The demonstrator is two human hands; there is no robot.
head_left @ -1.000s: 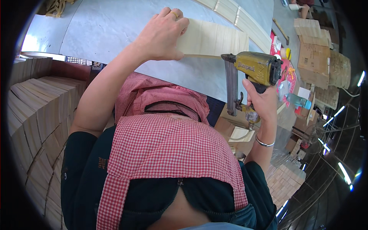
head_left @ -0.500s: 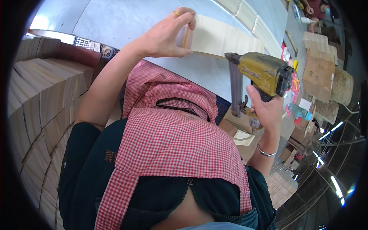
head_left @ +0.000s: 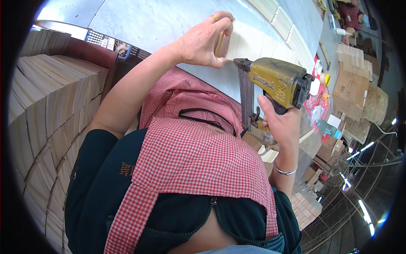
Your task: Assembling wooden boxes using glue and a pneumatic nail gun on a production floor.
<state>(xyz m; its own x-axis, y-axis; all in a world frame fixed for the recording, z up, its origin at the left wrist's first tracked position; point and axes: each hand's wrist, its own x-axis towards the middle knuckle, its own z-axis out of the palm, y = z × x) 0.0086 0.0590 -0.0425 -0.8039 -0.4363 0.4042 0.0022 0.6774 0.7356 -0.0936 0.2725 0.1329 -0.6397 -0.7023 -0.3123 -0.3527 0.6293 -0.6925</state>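
- Head view, left hand (head_left: pixel 203 40): fingers pinched shut on the edge of a thin pale wooden strip (head_left: pixel 223 42), held upright against the flat wooden panels (head_left: pixel 253 40) on the grey table (head_left: pixel 139 21)
- Head view, right hand (head_left: pixel 281 122): closed round the grip of a yellow pneumatic nail gun (head_left: pixel 277 82), its long dark magazine hanging down and its nose just beside the strip; a silver bangle (head_left: pixel 282 171) sat on the wrist
- Handling, wooden strip: judged light, stiff and thin, liable to split or tip; best pinched at its edge, fingers kept clear of the gun's nose
- Handling, nail gun: judged heavy and rigid, carried by the handle alone
- Surroundings, left: tall stacks of cut wooden slats (head_left: pixel 46 106), with a dark basket (head_left: pixel 105 42) beyond them
- Surroundings, right: cardboard boxes (head_left: pixel 351 89), a plastic bottle (head_left: pixel 327 127), red printed packaging (head_left: pixel 317 103), further slat bundles (head_left: pixel 306 207) lower down
- Obstruction: a red-and-white checked apron (head_left: pixel 190 156) filled the middle, hiding the near table edge
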